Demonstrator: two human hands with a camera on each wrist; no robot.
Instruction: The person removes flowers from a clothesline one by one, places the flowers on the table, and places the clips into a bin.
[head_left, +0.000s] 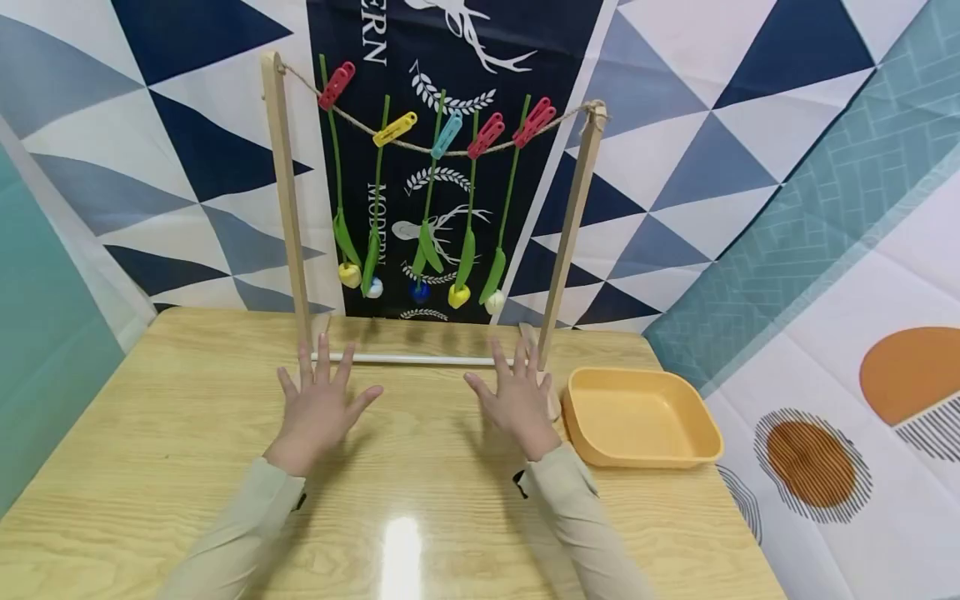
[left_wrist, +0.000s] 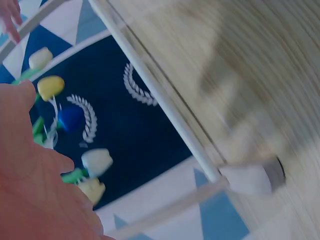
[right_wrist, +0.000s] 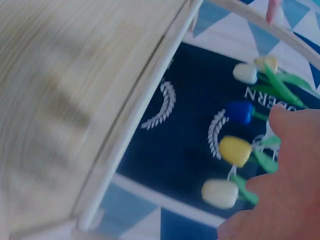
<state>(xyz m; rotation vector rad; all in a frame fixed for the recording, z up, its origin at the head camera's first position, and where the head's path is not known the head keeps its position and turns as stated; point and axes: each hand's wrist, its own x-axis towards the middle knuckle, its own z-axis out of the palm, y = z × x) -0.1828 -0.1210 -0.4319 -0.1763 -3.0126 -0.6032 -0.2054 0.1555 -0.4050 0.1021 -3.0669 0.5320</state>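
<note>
My left hand [head_left: 318, 412] is held over the table with its fingers spread, holding nothing, nearest to the left post [head_left: 283, 192] of a wooden frame. With fingers spread too, my right hand [head_left: 519, 407] is near the right post [head_left: 573, 233]. Between the posts sags a twine rope [head_left: 405, 145]. Several artificial tulips hang head-down from it, held by red, yellow and blue clothespins [head_left: 395, 130]. Their heads include a blue tulip [right_wrist: 239, 113], a yellow tulip [right_wrist: 235, 151] and a white tulip [right_wrist: 220, 194]. A white bar [head_left: 420, 360] joins the posts near the tabletop.
A yellow-orange plastic basin [head_left: 641, 460] stands on the wooden table [head_left: 187, 467], right of my right hand. Behind the frame hangs a dark blue cloth [head_left: 465, 250] with white deer and leaf prints. Patterned cloth [head_left: 862, 333] lies beyond the table's right edge.
</note>
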